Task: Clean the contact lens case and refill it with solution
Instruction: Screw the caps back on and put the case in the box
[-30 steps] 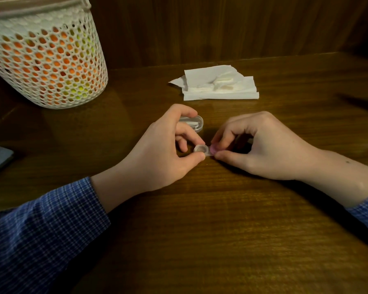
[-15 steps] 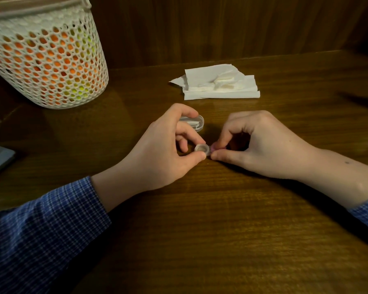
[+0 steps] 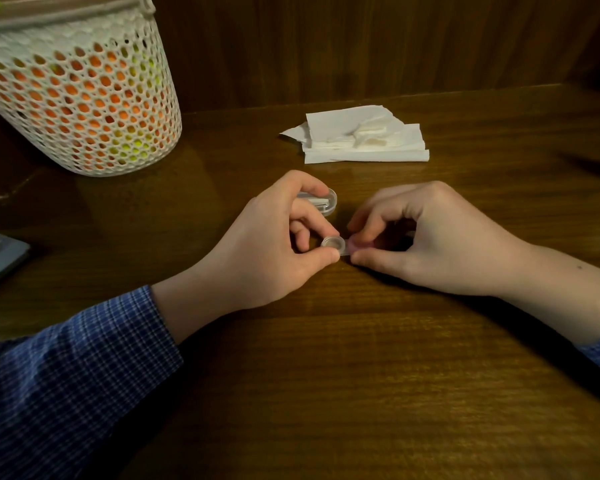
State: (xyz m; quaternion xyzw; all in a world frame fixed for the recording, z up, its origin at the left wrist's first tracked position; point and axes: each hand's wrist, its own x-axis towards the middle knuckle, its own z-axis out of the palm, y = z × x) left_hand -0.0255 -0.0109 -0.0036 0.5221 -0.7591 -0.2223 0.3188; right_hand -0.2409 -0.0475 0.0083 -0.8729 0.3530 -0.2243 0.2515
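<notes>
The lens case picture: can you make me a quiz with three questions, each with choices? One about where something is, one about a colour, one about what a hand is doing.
1. Where is the stack of tissues?
A. beyond the hands
B. inside the basket
C. on the sleeve

2. What colour is the mesh basket?
A. black
B. white
C. red

3. What is the left hand doing?
A. lying flat
B. pointing
C. pinching the lens case

Answers: 1 A, the tissues lie on the table farther back. 2 B, its mesh is white. 3 C, thumb and finger pinch the clear well.
</notes>
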